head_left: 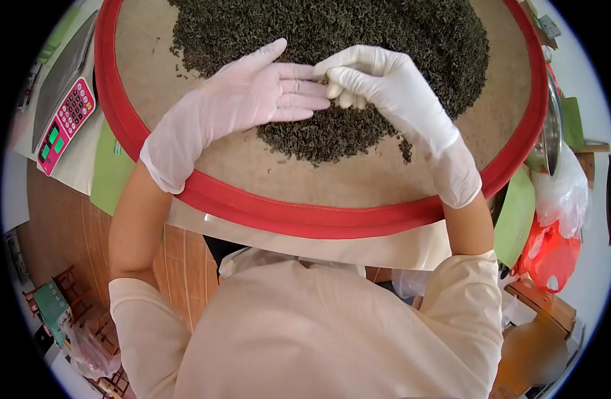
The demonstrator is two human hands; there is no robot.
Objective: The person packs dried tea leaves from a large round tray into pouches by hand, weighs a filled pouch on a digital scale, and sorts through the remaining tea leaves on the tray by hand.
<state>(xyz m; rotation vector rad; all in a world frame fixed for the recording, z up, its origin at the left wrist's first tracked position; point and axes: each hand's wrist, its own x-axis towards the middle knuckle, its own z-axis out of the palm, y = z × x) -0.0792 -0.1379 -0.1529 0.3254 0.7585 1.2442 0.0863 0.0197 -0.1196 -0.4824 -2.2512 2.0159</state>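
Observation:
My left hand (pixel 265 92), in a thin whitish glove, is held palm up with its fingers stretched out and nothing visible on the palm. My right hand (pixel 375 76), gloved too, has its thumb and fingers pinched together at the left fingertips. Whatever lies in that pinch, if anything, is too small to make out. Both hands are over a heap of dark, curled dried leaves (pixel 332 136) that looks like tea. The heap lies on a large round tray (pixel 312 223) with a light cloth-like base and a red rim.
A digital scale (pixel 66 123) with a pink keypad stands left of the tray. Green sheets (pixel 518 216) stick out beneath the tray. To the right are a metal bowl (pixel 552 126), a clear plastic bag (pixel 563 189) and a red bag (pixel 551 256). A green box (pixel 53 306) is at lower left.

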